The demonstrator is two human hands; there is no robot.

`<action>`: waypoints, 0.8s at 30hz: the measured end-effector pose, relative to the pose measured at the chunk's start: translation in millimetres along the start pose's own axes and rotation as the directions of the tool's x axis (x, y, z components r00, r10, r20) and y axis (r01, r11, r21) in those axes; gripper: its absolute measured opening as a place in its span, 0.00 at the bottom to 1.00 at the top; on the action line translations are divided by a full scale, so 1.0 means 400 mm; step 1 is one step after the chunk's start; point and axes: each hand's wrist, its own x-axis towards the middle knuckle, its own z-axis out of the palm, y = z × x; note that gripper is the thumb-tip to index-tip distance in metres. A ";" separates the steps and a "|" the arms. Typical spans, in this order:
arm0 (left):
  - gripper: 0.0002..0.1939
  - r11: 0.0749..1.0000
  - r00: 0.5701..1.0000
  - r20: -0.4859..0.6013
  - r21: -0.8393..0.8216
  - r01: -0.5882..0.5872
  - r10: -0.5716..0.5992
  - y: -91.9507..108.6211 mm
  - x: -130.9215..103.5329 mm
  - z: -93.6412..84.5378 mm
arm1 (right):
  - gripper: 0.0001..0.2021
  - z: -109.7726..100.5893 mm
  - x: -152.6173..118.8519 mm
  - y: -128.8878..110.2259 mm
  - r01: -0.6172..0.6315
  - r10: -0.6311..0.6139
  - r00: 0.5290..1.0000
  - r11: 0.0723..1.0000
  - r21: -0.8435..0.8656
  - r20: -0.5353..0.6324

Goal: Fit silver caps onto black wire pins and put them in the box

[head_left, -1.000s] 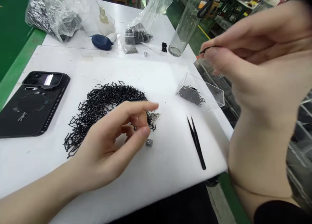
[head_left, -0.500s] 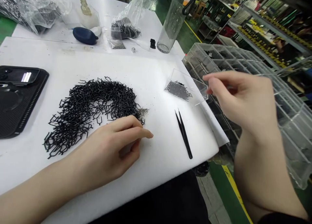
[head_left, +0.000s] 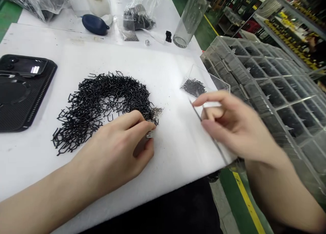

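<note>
My left hand (head_left: 122, 145) rests over the right end of a curved heap of black Y-shaped plastic pieces (head_left: 94, 91). Its thumb and forefinger pinch a small shiny, see-through piece (head_left: 149, 134), partly hidden by the fingers. Beside the fingertips lies a little pile of tiny metallic bits (head_left: 156, 112). On the right, my right hand (head_left: 226, 125) is blurred by motion, with thumb and fingers closed around the black tweezers (head_left: 217, 147), which slant across the white board. A clear tray (head_left: 216, 79) with fine black pieces sits just beyond this hand.
A black phone case (head_left: 22, 91) lies at left. Along the back are a dark blue oval blower (head_left: 95, 24), bagged black parts (head_left: 139, 17), a small black block (head_left: 168, 36) and a clear bottle (head_left: 187, 23). Clear compartment boxes (head_left: 275, 81) stand right of the table.
My right hand has come down and left from beside the clear tray onto the tweezers, which now slant more. A shiny piece now shows in my left fingers. The view has shifted slightly.
</note>
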 end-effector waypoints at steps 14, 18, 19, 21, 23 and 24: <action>0.16 0.996 0.996 0.001 0.005 0.088 -0.088 0.000 -0.003 0.001 | 0.10 0.054 0.188 0.028 0.147 -0.238 0.957 0.888 0.436 0.163; 0.16 0.992 0.992 0.028 -0.028 0.120 -0.119 0.004 0.004 -0.006 | 0.09 0.048 0.173 0.033 0.233 -0.281 0.955 0.906 0.352 0.091; 0.15 0.990 0.991 0.034 -0.045 0.134 -0.133 0.006 0.004 -0.009 | 0.09 0.043 0.172 0.033 0.251 -0.291 0.953 0.918 0.308 0.089; 0.14 0.985 0.989 0.043 -0.088 0.147 -0.143 0.010 0.001 -0.013 | 0.07 0.036 0.174 0.034 0.286 -0.309 0.946 0.936 0.203 0.093; 0.13 0.979 0.984 0.068 -0.111 0.173 -0.166 0.012 -0.005 -0.017 | 0.06 0.035 0.177 0.037 0.301 -0.315 0.945 0.942 0.146 0.088; 0.10 0.978 0.985 0.068 -0.124 0.167 -0.160 0.011 -0.007 -0.019 | 0.05 0.036 0.178 0.038 0.299 -0.310 0.948 0.946 0.128 0.069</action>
